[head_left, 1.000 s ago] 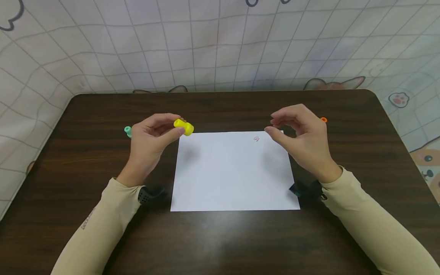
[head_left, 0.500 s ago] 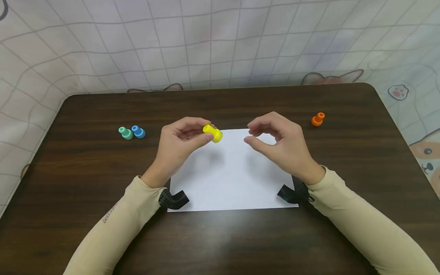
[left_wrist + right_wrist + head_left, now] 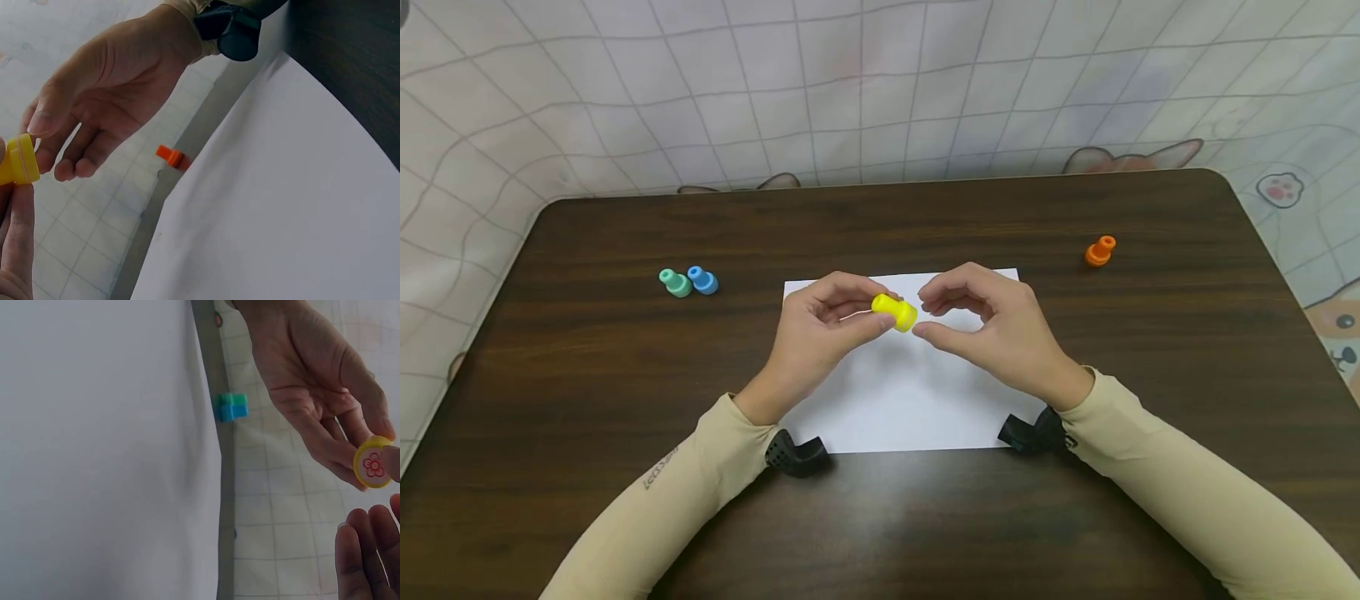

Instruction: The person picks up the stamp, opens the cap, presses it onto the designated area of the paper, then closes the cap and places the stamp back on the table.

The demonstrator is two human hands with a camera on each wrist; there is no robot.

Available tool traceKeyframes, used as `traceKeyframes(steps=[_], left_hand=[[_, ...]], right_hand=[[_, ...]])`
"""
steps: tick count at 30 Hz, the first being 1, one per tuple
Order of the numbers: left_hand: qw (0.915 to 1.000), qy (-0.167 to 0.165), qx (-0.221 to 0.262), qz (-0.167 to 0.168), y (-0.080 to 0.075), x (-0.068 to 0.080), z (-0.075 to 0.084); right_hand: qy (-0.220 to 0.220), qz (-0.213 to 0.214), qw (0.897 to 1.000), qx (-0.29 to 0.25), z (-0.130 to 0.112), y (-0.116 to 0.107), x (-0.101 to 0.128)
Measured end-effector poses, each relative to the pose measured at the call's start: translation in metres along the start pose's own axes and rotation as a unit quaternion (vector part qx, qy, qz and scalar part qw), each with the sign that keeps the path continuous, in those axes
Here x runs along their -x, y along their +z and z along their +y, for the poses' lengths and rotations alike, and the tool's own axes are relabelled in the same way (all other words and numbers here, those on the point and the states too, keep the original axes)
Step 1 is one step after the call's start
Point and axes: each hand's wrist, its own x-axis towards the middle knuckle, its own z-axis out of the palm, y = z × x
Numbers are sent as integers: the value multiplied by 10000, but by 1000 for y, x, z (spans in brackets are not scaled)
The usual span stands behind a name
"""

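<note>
In the head view my left hand (image 3: 816, 337) pinches a yellow toy stamp (image 3: 892, 312) between thumb and fingers, above the white sheet of paper (image 3: 895, 408). The stamp lies tilted, its wide end toward my right hand (image 3: 996, 333). That hand is held with thumb and fingers apart, right beside the wide end; whether the thumb touches it, I cannot tell. The right wrist view shows the stamp's face (image 3: 373, 464) with a red flower design, partly covered by a thumb at the frame's edge. In the left wrist view the yellow stamp (image 3: 24, 161) is partly cut off.
A green stamp (image 3: 675, 283) and a blue stamp (image 3: 703, 281) stand side by side at the left of the dark wooden table (image 3: 880, 533). An orange stamp (image 3: 1100, 251) stands at the back right. A patterned cloth (image 3: 880, 92) hangs behind the table.
My left hand has carried the yellow stamp to the right over the paper, uncovering the green and blue stamps. My right hand has moved left, so the two hands are now close together.
</note>
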Motion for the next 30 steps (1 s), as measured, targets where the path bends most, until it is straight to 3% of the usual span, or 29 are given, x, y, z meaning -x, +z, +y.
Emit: traceKeyframes(steps=[9, 21, 30], left_hand=[[9998, -86, -5, 183, 4, 2, -4], [9988, -72, 212, 429, 12, 3, -12], [9983, -107, 298, 481, 15, 4, -16]], right_hand=[[174, -143, 9996, -147, 0, 6, 2], [424, 54, 9987, -275, 3, 12, 6], [709, 202, 9939, -826, 5, 16, 8]])
